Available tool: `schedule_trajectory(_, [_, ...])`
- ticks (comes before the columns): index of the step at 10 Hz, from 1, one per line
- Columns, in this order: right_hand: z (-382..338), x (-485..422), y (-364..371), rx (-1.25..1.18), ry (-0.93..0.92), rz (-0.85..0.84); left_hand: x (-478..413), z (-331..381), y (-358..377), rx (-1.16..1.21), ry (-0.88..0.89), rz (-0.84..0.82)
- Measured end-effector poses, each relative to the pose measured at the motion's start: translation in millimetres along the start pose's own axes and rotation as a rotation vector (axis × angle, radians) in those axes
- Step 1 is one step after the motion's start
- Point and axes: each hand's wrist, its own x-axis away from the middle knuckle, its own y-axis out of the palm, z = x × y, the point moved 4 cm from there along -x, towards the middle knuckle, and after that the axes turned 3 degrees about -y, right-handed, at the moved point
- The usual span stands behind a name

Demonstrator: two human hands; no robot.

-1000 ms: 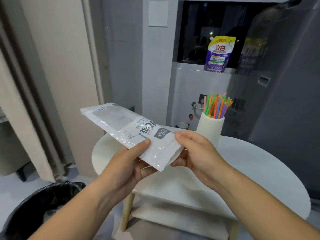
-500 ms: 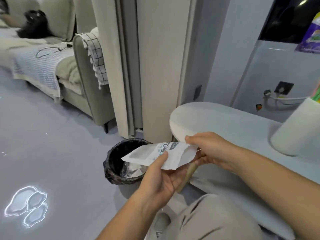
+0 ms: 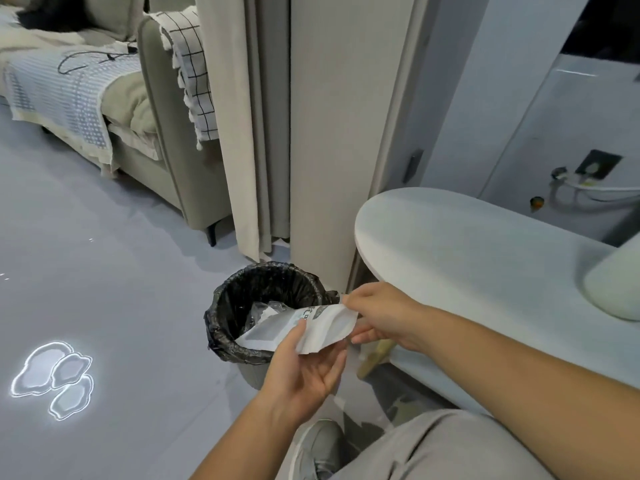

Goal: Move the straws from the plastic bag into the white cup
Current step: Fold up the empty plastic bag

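Observation:
The flat plastic bag looks empty and is held over the rim of a black-lined bin, its far end dipping inside. My left hand grips the bag's near edge from below with thumb on top. My right hand pinches the bag's right end. The white cup shows only as a blurred lower part at the right edge, standing on the white table. No straws are in view.
The bin stands on the grey floor beside a beige curtain and a wall corner. A sofa with a checked cloth is at the back left. My knee and a grey shoe are at the bottom.
My view has swung left and down from the table and the straw-filled cup to the bin. Both hands have carried the bag down over the bin's opening.

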Motion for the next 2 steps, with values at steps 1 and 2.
schedule_trajectory(1, [8.1,-5.1,-1.6,0.013,0.009,-0.003,-9.1,-1.2,-11.3,-0.004,-0.034,0.018])
schedule_trajectory(2, [8.9,-0.6,-11.1,-0.009,0.015,0.007,-8.4,-7.5,-9.4,-0.062,-0.06,-0.027])
